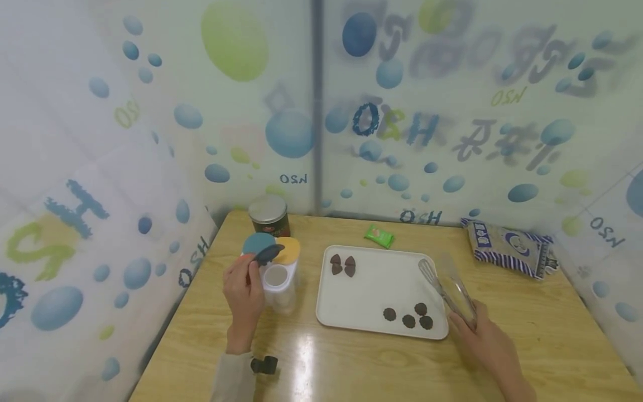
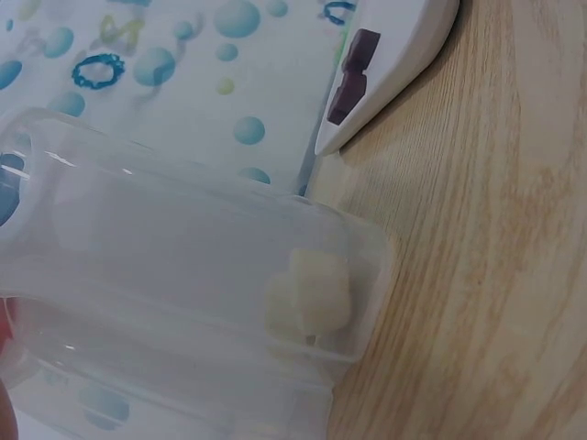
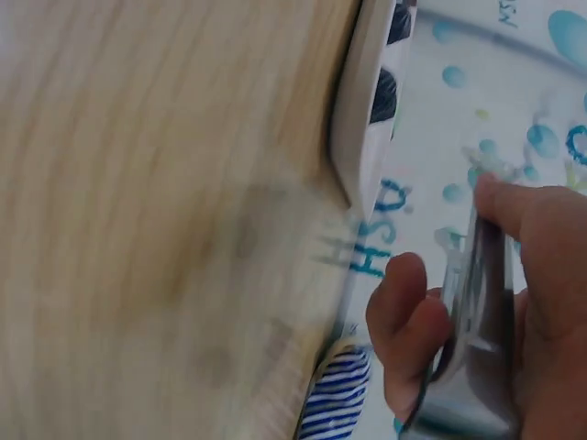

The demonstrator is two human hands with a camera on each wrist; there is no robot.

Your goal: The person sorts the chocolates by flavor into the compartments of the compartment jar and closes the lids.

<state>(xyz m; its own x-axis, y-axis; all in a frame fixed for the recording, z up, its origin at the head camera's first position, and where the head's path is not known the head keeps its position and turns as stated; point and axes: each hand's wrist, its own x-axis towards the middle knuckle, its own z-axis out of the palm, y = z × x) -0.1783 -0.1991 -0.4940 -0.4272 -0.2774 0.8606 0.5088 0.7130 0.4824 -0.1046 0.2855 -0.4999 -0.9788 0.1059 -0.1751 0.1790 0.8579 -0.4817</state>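
My left hand (image 1: 244, 287) pinches a dark grey flip lid (image 1: 269, 254), tipped up, on a clear plastic storage container (image 1: 281, 296). A teal lid (image 1: 258, 244) and a yellow lid (image 1: 288, 250) cover other compartments; the near one stands uncovered. Through its wall in the left wrist view, pale chunks (image 2: 316, 293) show at the bottom. Metal tongs (image 1: 461, 296) are gripped in my right hand (image 1: 484, 340), their arms apart beside the right edge of a white tray (image 1: 366, 290). On this tray lie dark brown pieces (image 1: 349, 266) and several round dark biscuits (image 1: 409, 321).
Behind the container stands a round tin (image 1: 271, 218) with a silver lid. A small green packet (image 1: 379, 236) lies beyond the tray. At the back right rests a blue-and-white striped bag (image 1: 509, 248). Patterned panels (image 1: 281, 100) enclose the wooden table (image 1: 382, 368).
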